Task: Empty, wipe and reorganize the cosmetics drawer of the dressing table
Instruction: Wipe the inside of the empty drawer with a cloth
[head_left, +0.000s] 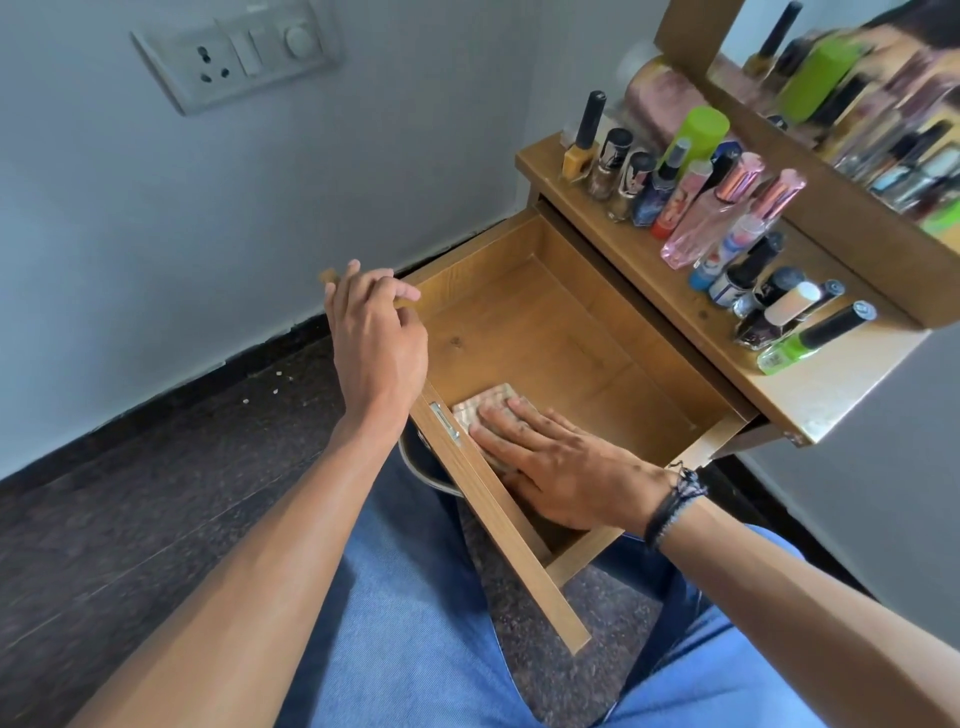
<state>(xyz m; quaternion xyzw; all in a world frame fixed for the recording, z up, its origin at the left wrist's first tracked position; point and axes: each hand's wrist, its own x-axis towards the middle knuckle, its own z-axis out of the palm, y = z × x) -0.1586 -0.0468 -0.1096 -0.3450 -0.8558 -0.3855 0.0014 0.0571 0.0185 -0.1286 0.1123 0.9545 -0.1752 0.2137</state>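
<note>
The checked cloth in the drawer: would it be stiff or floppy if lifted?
Probably floppy: the cloth lies flattened under the right hand. Likely light, since it looks thin. It should slide readily over the smooth wooden floor of the drawer.

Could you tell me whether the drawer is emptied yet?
Emptied: in the drawer, only the cloth under the right hand lies inside; bottles stand on the tabletop.

- The wooden drawer (550, 338) is pulled wide open and holds only the cloth.
- The small, pale checked cloth (491, 408) lies flat on the drawer floor, near the front panel.
- The cosmetics bottles (727, 234) stand in a row on the dressing table top (810, 400).
</note>
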